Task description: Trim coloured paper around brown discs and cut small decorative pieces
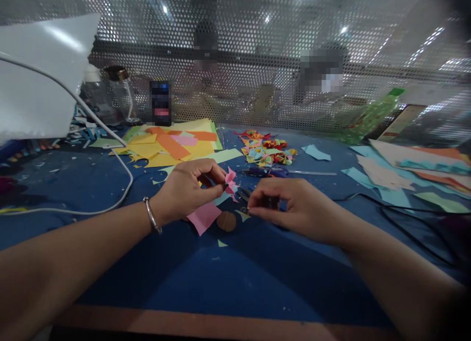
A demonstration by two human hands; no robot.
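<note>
My left hand (pixel 189 188) pinches a small folded pink paper flower (pixel 231 182) between thumb and fingers, just above the blue table cover (pixel 228 277). A silver bangle (pixel 152 214) sits on that wrist. My right hand (pixel 290 206) is closed in a pinch close to the right of the flower, touching a small dark tool (pixel 246 197) that I cannot make out. Below the left hand lie a pink paper square (pixel 203 217) and a small brown disc (pixel 225 221).
A pile of finished coloured paper flowers (pixel 267 149) lies behind the hands, with scissors (pixel 265 171) in front of it. Yellow and orange sheets (pixel 176 142) sit at back left, more sheets (pixel 408 169) at right. A white cable (pixel 110 135), black cable (pixel 405 218), mesh screen (pixel 257 51) border the space.
</note>
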